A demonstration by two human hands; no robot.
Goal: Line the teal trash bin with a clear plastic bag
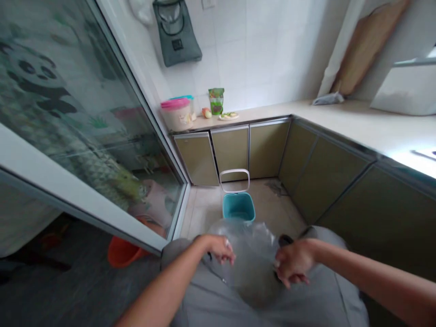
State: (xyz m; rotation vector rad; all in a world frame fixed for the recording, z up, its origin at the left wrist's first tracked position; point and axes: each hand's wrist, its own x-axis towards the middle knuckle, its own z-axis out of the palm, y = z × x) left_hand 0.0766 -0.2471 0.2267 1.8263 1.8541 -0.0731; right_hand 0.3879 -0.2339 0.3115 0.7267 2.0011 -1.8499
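A clear plastic bag (254,261) spreads between my hands, over my lap. My left hand (222,249) is closed on its left side, fingers curled. On the other side, my right hand (295,263) pinches the bag's right edge. Just beyond the bag, a teal bin (225,210) stands on the floor, its inside facing up and nothing visible in it. A white ring-shaped frame (235,171) stands raised at the bin's back edge. The bag's far edge overlaps the front of the bin in view. Dark bits beside my right hand are too blurred to name.
Low cabinets (269,150) line the back and right under a pale counter (272,111). A pink-lidded container (175,113) and a green pouch (216,101) sit on it. At left is a sliding glass door (112,136), with an orange basin (122,252) beyond its frame.
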